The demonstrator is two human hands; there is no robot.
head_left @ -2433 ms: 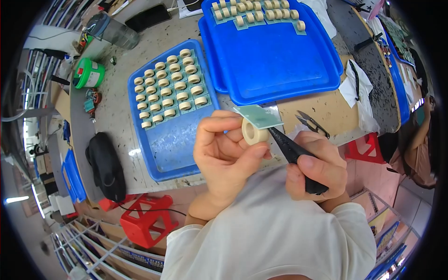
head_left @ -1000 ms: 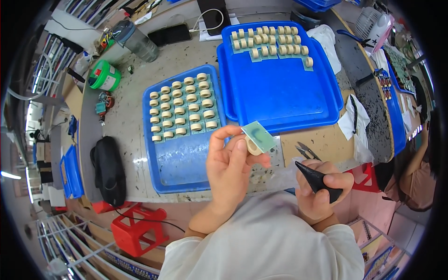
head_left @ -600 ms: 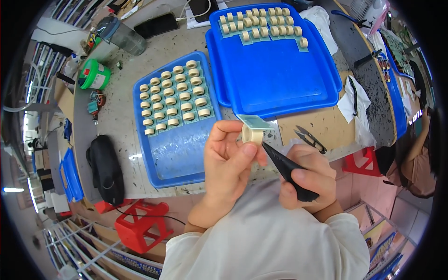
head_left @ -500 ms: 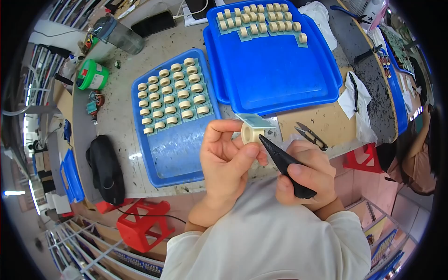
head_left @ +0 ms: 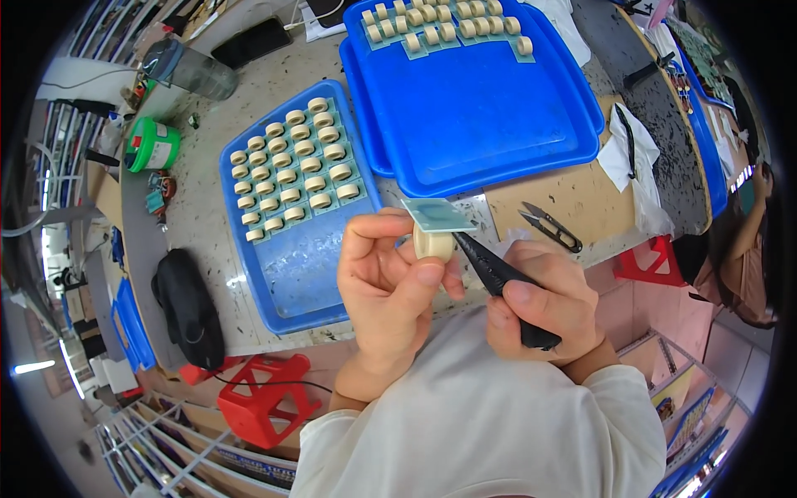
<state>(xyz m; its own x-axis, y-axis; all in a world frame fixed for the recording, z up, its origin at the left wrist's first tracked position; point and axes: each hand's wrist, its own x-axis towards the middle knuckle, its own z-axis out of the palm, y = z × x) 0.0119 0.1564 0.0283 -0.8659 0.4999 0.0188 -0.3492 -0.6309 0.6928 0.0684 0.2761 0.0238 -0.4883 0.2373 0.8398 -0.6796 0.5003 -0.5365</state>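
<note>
Between the thumb and fingers of my left hand (head_left: 383,286) is a cream ring (head_left: 432,245), with a thin pale-green square plate (head_left: 438,216) against its upper side. My right hand (head_left: 554,303) is closed around a black cone-shaped squeeze bag (head_left: 491,270). The bag's narrow tip reaches the plate's right edge, close beside the ring; whether it touches cannot be told. On the light-blue tray (head_left: 303,286) to the left, similar cream rings (head_left: 286,176) stand in rows on pale-green plates. More rings on plates sit at the far end of the stacked darker-blue trays (head_left: 498,137).
Thread snips (head_left: 552,227) lie on brown cardboard (head_left: 531,202) at right. A black pouch (head_left: 189,309), green tub (head_left: 154,145), clear jug (head_left: 193,70) and phone (head_left: 251,42) line the left and back. Red stools (head_left: 264,400) stand below the table edge. Another person's arm (head_left: 741,222) shows far right.
My left hand has turned the ring and plate, so the plate's face shows more. The bag's tip has shifted slightly left with them. The whole view has moved a little.
</note>
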